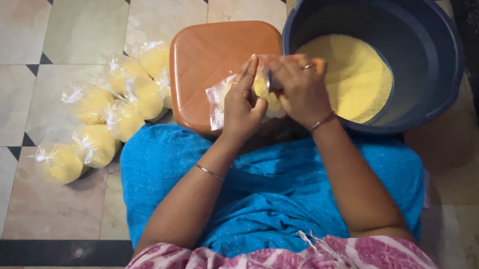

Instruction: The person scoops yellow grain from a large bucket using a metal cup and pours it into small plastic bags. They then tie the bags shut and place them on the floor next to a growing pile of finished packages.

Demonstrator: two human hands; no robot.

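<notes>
Bag (219, 100), clear plastic, part-filled with yellow grain, held over orange stool (211, 61) beside blue tub (433, 71). Left hand (242, 102) closed on bag mouth; right hand (299, 90) pinches small metal scoop (272, 84). Keep mouth wide, pour low. Tied bags (100, 121) on floor.

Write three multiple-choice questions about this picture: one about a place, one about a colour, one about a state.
1. Where do the tied bags lie?
A. On the floor left of the stool
B. Inside the tub
C. On the stool

2. What colour is the tub?
A. Red
B. Dark blue
C. White

3. What is the state of the tub?
A. Empty
B. Partly filled with yellow grain
C. Covered with a lid

Answers: 1 A, they rest on the tiles beside the brown stool. 2 B, its rim and wall are dark blue. 3 B, yellow grain covers the bottom, wall bare above.
</notes>
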